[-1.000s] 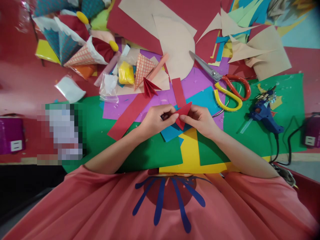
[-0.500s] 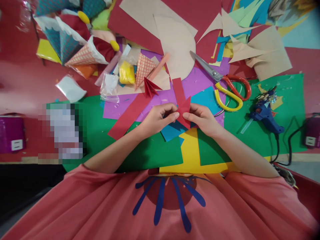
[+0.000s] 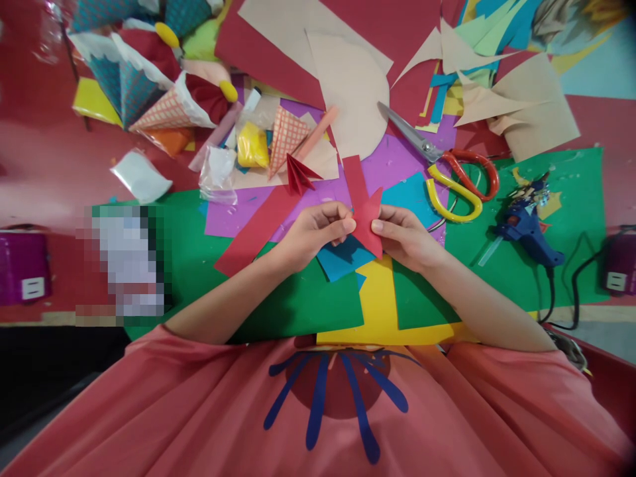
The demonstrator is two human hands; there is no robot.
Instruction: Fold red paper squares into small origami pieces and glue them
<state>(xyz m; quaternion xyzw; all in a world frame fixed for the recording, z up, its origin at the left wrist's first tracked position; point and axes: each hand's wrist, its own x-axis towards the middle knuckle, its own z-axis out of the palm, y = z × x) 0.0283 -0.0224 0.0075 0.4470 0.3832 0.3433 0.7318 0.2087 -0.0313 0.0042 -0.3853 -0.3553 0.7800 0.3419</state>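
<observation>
Between my hands is a small folded piece of red paper (image 3: 368,224) with pointed corners. My left hand (image 3: 325,232) pinches its left edge between thumb and fingers. On its right edge, the thumb and fingers of my right hand (image 3: 405,235) are closed. Behind the folded piece lies a red paper strip (image 3: 356,177), partly covered by it. Blue paper (image 3: 342,262) shows just below. To the left lie another red strip (image 3: 258,232) and a pleated red paper fan (image 3: 299,175) at its upper end.
Scissors (image 3: 437,156) with red and yellow handles lie at the upper right. A blue glue gun (image 3: 531,235) with a black cord rests on green paper (image 3: 576,199). Paper-wrapped cones (image 3: 169,99) and bagged yellow clay (image 3: 252,144) sit at the left. Cream paper (image 3: 352,93) lies ahead.
The folded red paper has turned a little and shows more of its flat face. My right hand has shifted slightly right; my left hand stays close to its former place.
</observation>
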